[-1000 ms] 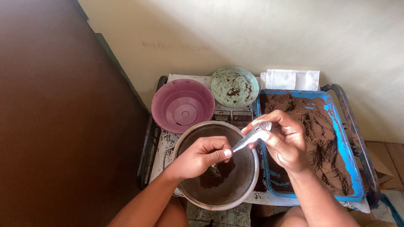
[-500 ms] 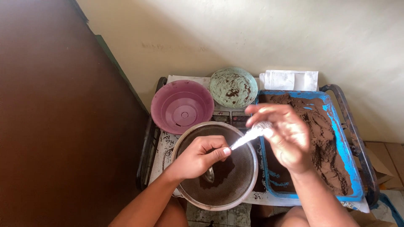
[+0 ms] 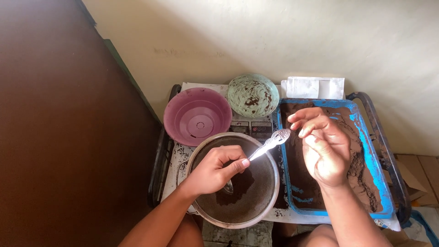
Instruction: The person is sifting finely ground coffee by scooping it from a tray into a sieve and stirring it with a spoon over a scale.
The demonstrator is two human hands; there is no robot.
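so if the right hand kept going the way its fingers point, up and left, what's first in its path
Probably the ornate end of the spoon handle, just off the right hand fingertips. Beyond it lies the green bowl, though depth is hard to judge.

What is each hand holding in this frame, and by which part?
The left hand pinches a metal spoon low on its handle, the bowl end down in the round sieve. The right hand is open above the blue tray, holding nothing.
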